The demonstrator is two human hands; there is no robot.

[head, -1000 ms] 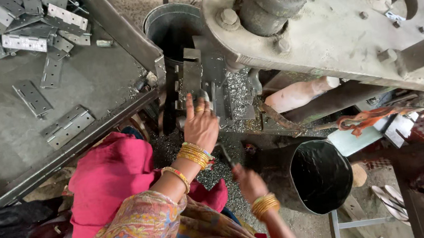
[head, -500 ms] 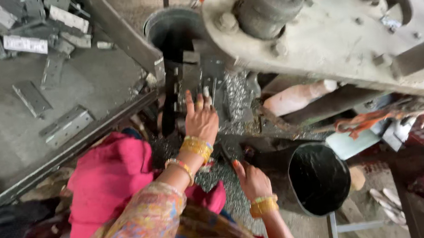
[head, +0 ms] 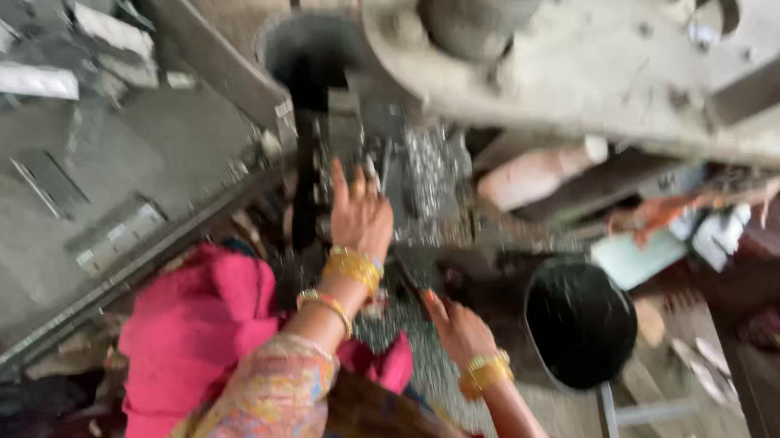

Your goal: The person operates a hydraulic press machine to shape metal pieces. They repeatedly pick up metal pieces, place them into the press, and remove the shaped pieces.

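**Left hand up at the press, right hand low by the black bucket**

My left hand (head: pixel 359 214) reaches forward into the dark slot under the heavy grey press body (head: pixel 571 60). Its fingers (head: pixel 340 179) are stretched out and slightly apart, the palm facing down; the picture is blurred, so I cannot tell whether the grip closes on any piece or only rests against the tooling. Just beside the fingertips, to the right, lies a glittering heap of small metal offcuts (head: pixel 431 181). Gold bangles (head: pixel 353 267) sit on that wrist.

My right hand (head: pixel 457 329) is lower and nearer to me, well apart from the left. Its fingers are loosely bent and point up and left over the scrap-strewn floor; whether the grip is pinching something there I cannot tell. Just to its right stands a round black bucket (head: pixel 582 324), with a pinkish cylinder (head: pixel 538 174) lying above it under the machine.

To the left, a sloping grey metal bench (head: pixel 7 237) carries flat hinge-like plates (head: pixel 121 236), one near its lower rim and more piled at its far end. A pink cloth (head: pixel 188 338) covers my lap below the left forearm.
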